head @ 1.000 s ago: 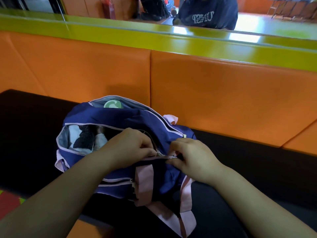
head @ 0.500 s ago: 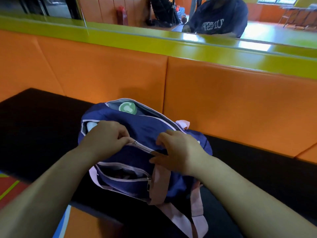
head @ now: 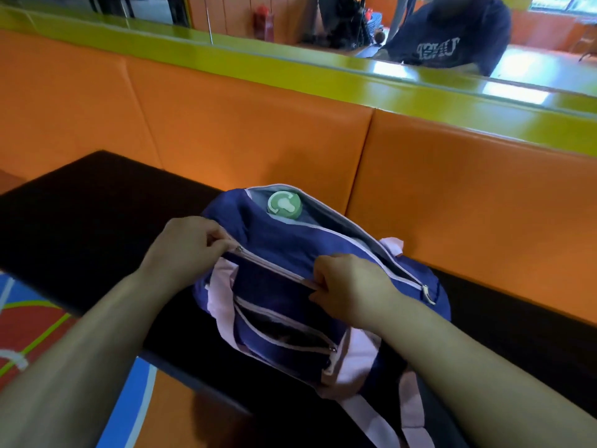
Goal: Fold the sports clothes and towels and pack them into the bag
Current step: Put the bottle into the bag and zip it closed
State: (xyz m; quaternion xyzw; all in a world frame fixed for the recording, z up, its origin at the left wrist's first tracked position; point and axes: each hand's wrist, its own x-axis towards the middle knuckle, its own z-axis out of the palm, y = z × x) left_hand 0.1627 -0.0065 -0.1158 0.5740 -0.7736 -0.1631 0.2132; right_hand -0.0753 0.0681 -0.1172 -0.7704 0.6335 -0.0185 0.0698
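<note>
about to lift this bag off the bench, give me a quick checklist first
1. Main zip closed: ok, shut between the left hand pinching its end and the right hand gripping the bag.
2. Front pocket zipped: not ok, gaping.
3. Rear compartment zipped: not ok, open, green bottle cap showing.
4. Clothes and towels all inside: cannot tell.
5. Pink straps free: ok, lying loose on the bag's near side.
6. Bag resting on the bench: ok.

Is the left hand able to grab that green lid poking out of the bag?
Probably yes. The green lid sits uncovered just beyond the left hand, nothing between them; that hand would first have to release the zipper pull it pinches.
</note>
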